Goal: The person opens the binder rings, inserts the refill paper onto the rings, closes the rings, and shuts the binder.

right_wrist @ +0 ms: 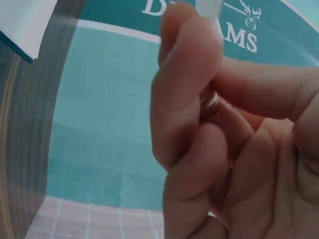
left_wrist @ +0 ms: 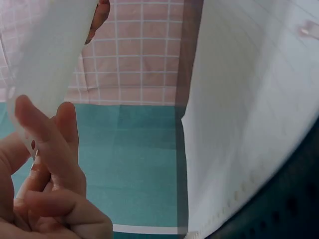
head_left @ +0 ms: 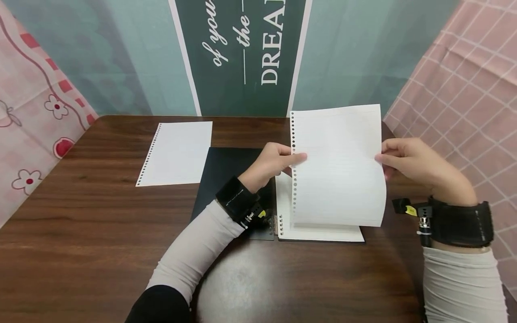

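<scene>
Holding hole-punched loose-leaf paper (head_left: 337,175) at three o'clock in the head view, we pinch its punched edge between thumb and fingers of the left hand (head_left: 270,166), its plain edge likewise in the right hand (head_left: 418,166). The black loose-leaf binder (head_left: 226,175) already lies open just toward five o'clock, bearing a page stack (head_left: 319,233), and a separate punched sheet (head_left: 177,152) lies flat at nine o'clock. By our judgement, placing the held paper remains undone; whether the stack is fastened, we cannot tell.
</scene>
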The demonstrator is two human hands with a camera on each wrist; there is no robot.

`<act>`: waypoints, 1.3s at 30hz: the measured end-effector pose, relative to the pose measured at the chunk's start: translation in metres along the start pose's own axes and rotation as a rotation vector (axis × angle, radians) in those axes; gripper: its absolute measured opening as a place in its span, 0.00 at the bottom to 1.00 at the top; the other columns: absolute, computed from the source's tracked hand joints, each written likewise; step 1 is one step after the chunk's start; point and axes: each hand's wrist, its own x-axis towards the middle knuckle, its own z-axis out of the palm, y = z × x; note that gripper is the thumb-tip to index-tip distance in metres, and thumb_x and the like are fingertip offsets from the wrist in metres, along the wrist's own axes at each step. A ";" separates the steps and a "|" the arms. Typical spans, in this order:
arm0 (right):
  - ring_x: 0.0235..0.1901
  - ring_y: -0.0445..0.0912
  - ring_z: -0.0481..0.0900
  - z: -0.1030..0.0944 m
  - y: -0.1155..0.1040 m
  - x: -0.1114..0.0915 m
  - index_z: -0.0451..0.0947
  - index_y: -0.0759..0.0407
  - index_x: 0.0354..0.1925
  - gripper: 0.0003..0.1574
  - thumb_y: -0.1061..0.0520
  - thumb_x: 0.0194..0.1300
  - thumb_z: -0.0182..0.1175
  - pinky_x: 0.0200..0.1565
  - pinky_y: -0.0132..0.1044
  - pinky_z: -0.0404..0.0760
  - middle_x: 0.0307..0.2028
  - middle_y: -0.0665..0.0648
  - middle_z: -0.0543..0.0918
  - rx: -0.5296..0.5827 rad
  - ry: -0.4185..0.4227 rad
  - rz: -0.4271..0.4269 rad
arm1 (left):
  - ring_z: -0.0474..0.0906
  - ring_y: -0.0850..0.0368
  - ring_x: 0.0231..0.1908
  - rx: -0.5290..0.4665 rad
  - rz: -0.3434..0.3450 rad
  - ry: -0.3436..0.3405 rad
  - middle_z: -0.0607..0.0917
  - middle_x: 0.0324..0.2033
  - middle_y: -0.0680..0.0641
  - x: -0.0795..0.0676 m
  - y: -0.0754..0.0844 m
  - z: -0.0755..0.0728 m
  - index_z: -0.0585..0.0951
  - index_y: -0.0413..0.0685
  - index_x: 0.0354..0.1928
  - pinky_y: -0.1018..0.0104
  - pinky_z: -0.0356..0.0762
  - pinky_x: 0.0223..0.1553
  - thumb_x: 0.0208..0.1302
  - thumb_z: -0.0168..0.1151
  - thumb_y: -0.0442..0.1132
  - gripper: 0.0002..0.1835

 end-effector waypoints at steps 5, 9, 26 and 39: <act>0.19 0.40 0.72 0.007 -0.003 0.003 0.74 0.65 0.34 0.09 0.62 0.74 0.53 0.24 0.32 0.67 0.16 0.51 0.78 -0.007 -0.025 -0.002 | 0.83 0.60 0.27 0.016 -0.027 0.006 0.90 0.34 0.43 -0.003 -0.005 -0.005 0.87 0.36 0.43 0.58 0.83 0.40 0.66 0.66 0.41 0.14; 0.19 0.42 0.74 0.013 -0.004 0.001 0.72 0.67 0.35 0.09 0.64 0.74 0.52 0.26 0.31 0.72 0.17 0.54 0.78 0.029 -0.069 0.014 | 0.83 0.59 0.26 0.062 -0.052 -0.008 0.88 0.32 0.47 -0.008 -0.007 -0.009 0.88 0.37 0.41 0.61 0.79 0.33 0.66 0.67 0.43 0.14; 0.18 0.48 0.77 0.026 -0.011 0.001 0.69 0.68 0.35 0.10 0.64 0.76 0.49 0.25 0.36 0.77 0.18 0.57 0.76 0.099 -0.155 0.034 | 0.81 0.59 0.22 0.122 -0.092 -0.007 0.82 0.17 0.54 -0.024 -0.012 -0.020 0.86 0.45 0.26 0.66 0.62 0.25 0.66 0.67 0.47 0.15; 0.17 0.44 0.76 0.040 -0.008 0.009 0.69 0.68 0.35 0.08 0.65 0.75 0.50 0.26 0.35 0.77 0.19 0.56 0.77 0.064 -0.164 0.033 | 0.75 0.55 0.27 0.177 -0.115 0.032 0.81 0.21 0.53 -0.019 -0.025 -0.022 0.87 0.41 0.30 0.67 0.65 0.26 0.66 0.67 0.46 0.15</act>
